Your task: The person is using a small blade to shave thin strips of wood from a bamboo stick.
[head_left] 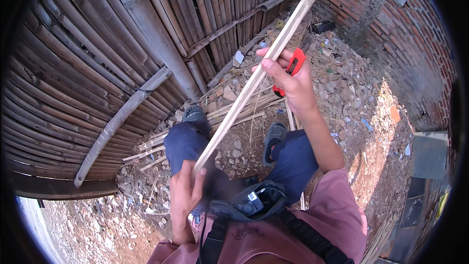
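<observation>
Closest to the lens is your pink shirt (pixel 273 237), crossed by black straps (pixel 312 237) that run up to a dark pouch (pixel 222 210) at your waist. That pouch gapes at the top, and inside it you have a dark boxy object (pixel 254 204) with a pale label; the rest of its inside is too shadowed to make out. Beyond it, a long pale wooden strip (pixel 244 99) slants up and to the right across the view, its far end running out past the top edge. Your left hand (pixel 184 193) is closed on the strip's lower end, thumb and fingers clamped around it, near your left knee. Your right hand (pixel 295 85) pinches the strip farther up, thumb laid against it, and the same hand also carries a red cutter (pixel 295 62) tucked between palm and fingers, standing beside the strip; you cannot tell whether its blade is out. Under the strip, between your dark blue trousers (pixel 294 166), more thin strips (pixel 251 117) lie on stony rubble (pixel 337 85). To your left rises a bamboo wall (pixel 63 83), and at the upper right a brick wall (pixel 415 34) curves round.
</observation>
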`<action>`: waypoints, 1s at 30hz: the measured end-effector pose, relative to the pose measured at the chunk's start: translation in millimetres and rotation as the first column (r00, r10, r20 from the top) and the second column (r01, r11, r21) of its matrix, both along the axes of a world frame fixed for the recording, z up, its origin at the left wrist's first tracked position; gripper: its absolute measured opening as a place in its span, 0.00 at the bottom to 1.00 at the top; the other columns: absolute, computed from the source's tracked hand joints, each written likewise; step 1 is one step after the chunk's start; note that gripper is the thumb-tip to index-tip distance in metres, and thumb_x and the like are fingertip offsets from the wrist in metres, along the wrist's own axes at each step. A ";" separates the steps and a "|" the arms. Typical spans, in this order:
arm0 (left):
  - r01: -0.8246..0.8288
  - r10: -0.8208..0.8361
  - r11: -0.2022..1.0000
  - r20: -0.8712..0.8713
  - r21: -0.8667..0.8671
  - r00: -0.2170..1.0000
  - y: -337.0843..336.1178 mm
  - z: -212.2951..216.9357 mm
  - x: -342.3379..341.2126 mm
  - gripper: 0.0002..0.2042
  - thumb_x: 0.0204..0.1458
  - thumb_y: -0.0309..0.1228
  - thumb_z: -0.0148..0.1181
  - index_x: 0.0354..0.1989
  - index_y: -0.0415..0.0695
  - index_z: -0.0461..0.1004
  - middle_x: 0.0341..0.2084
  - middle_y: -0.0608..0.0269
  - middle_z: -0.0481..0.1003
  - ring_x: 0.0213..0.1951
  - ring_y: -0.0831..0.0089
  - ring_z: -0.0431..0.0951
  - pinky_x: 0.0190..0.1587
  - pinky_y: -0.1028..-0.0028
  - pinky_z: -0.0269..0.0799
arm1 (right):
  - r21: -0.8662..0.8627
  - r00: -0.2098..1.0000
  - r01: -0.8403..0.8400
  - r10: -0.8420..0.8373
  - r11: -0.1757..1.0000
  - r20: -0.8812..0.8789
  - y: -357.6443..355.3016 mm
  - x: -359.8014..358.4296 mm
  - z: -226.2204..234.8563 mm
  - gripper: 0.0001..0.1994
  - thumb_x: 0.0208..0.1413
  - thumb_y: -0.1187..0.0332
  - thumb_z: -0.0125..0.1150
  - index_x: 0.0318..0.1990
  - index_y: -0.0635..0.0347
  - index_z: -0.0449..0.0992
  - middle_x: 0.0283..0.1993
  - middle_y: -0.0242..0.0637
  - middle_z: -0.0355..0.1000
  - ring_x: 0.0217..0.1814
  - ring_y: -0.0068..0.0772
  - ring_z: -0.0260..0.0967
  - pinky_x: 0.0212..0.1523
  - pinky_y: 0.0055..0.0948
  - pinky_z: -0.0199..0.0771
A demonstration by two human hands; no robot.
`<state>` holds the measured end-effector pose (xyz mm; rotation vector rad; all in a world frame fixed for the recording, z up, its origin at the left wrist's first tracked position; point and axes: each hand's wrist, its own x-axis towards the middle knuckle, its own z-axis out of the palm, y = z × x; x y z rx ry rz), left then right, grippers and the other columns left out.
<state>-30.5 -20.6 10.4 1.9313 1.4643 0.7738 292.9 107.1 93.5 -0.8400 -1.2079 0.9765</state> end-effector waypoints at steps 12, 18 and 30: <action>-0.090 0.084 0.994 0.097 0.059 0.992 37.2 30.5 48.4 0.10 0.62 0.27 0.65 0.49 0.38 0.77 0.36 0.44 0.81 0.37 0.46 0.82 0.42 0.59 0.76 | -0.118 0.984 -0.010 0.031 0.993 0.178 -3.4 -13.7 -1.2 0.20 0.62 0.69 0.73 0.60 0.67 0.80 0.43 0.40 0.85 0.47 0.24 0.83 0.53 0.27 0.79; -0.083 0.064 0.991 0.169 0.108 0.984 36.2 25.7 48.2 0.07 0.64 0.28 0.65 0.42 0.37 0.77 0.25 0.55 0.75 0.25 0.66 0.73 0.31 0.67 0.67 | -0.222 0.930 -0.141 0.206 0.965 0.303 -2.7 13.9 -2.5 0.21 0.61 0.73 0.73 0.60 0.69 0.79 0.42 0.40 0.85 0.43 0.24 0.83 0.50 0.28 0.81; -0.046 0.044 0.998 0.046 0.037 0.998 34.6 30.9 27.8 0.07 0.61 0.26 0.65 0.43 0.35 0.78 0.32 0.45 0.81 0.34 0.47 0.82 0.39 0.61 0.76 | -0.204 0.584 -0.115 0.232 0.972 0.778 -1.2 64.1 24.5 0.09 0.56 0.76 0.70 0.43 0.63 0.88 0.33 0.37 0.82 0.36 0.31 0.80 0.40 0.32 0.76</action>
